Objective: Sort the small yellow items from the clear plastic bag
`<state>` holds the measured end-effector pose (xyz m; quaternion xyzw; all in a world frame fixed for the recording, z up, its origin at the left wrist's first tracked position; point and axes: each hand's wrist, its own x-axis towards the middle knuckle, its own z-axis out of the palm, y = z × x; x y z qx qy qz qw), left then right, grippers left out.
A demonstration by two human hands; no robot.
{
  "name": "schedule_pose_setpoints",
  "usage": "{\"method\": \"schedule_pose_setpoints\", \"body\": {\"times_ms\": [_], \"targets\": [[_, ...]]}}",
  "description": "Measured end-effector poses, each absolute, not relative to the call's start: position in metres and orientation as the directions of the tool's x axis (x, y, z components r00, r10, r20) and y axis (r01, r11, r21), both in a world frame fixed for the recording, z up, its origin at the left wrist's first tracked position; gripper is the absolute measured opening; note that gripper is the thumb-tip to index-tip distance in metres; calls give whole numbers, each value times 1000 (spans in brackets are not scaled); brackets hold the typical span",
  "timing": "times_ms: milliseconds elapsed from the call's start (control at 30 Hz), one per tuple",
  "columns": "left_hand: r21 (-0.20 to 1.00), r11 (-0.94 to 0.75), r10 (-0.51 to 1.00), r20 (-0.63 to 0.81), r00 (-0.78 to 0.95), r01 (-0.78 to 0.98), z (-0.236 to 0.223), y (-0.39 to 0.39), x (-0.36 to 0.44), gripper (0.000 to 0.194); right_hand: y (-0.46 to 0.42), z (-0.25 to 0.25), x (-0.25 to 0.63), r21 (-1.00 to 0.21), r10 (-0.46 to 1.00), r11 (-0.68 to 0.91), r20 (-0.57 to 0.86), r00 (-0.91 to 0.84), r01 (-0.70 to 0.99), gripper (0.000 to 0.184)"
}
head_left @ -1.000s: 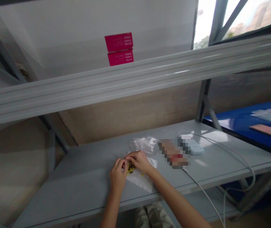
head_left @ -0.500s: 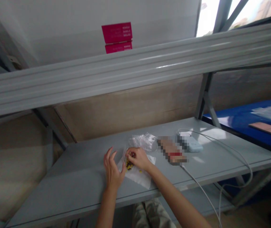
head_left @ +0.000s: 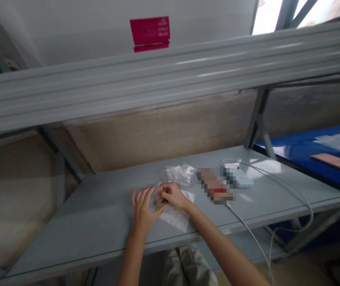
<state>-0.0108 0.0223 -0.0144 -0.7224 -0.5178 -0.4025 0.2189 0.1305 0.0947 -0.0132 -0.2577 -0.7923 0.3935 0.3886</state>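
Head view: the left hand (head_left: 145, 210) and right hand (head_left: 172, 196) were together, the left with its fingers spread and the right curled over a thin clear loop (head_left: 158, 195). Tiny yellow beads (head_left: 161, 202) lay beneath them on a white tissue (head_left: 177, 216), near the bench's (head_left: 92, 214) front edge. The loop looked light and soft, best pinched between fingertips; the beads seemed apt to roll. Behind lay a crumpled clear plastic bag (head_left: 180, 174). Further right were a blurred, unreadable object (head_left: 214, 184), a pale blue power bank (head_left: 238, 178) and a white cable (head_left: 247, 226).
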Motion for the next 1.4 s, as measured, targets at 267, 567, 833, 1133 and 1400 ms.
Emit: {"method": "schedule_pose_setpoints", "body": {"times_ms": [267, 567, 833, 1133, 1400], "targets": [[299, -286, 514, 850, -118, 910, -17, 28, -23, 64, 87, -2, 147, -516, 741, 672, 474, -475, 531, 23], [536, -357, 595, 762, -256, 765, -21, 29, -22, 50, 79, -10, 162, -263, 698, 710, 384, -604, 653, 15], [645, -469, 635, 721, -278, 603, -22, 29, -19, 44, 77, -10, 152, -261, 644, 750, 497, -582, 607, 10], [627, -353, 731, 648, -214, 695, -24, 28, -18, 46, 71, 35, 148, -484, 689, 719, 594, -416, 499, 17], [638, -357, 754, 628, -192, 682, -20, 29, -14, 37, 62, 40, 132, -269, 590, 801, 507, -628, 535, 16]]}}
